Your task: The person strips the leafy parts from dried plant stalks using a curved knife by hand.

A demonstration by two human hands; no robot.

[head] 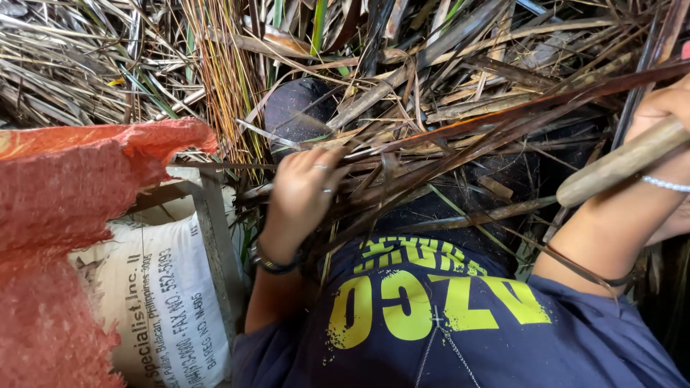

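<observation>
- Head view: left hand (302, 190) clamps a bundle of dry leaf strips (431, 154), fingers curled tight around the strips at about 9 o'clock of the bundle
- Right hand (665, 115), at 3 o'clock, is closed round a wooden handle (622, 164); the tool's working end is out of frame
- Strips look light, stiff and springy, probably sharp-edged and brittle when bent; best gripped near the gathered end, where the left hand already is
- Long, narrow, brown-to-rust blades, running from centre up toward 2 o'clock over a heap of dry stalks (100, 65)
- Red mesh sack (65, 215) sits at 8 o'clock
</observation>
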